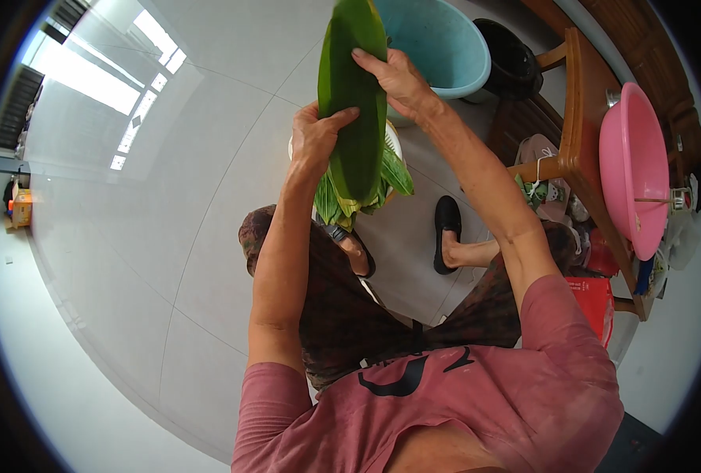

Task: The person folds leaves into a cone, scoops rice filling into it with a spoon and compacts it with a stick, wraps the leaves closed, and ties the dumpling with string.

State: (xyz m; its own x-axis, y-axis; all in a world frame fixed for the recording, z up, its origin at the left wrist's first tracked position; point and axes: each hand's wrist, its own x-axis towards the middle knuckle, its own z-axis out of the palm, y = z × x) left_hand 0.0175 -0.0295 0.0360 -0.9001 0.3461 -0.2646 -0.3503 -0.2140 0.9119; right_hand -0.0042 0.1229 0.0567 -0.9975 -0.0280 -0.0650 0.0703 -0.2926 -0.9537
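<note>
Both of my hands hold up one long, broad green leaf (352, 134), its far end running past the top of the view. My left hand (316, 135) grips its left edge with the thumb lying across the face. Higher up, my right hand (398, 79) pinches the right edge, thumb on top; the fingers behind the leaf are hidden. Below it, a bunch of similar green leaves (396, 173) sticks out over a white container (395, 140), which the held leaf mostly covers.
A light blue tub (467, 59) stands beyond my right hand, with a black bucket (508, 59) beside it. To the right, a wooden chair (583, 110) bears a pink basin (615, 169). A red bag (591, 303) lies near my right side. Pale floor tiles (169, 197) spread to the left.
</note>
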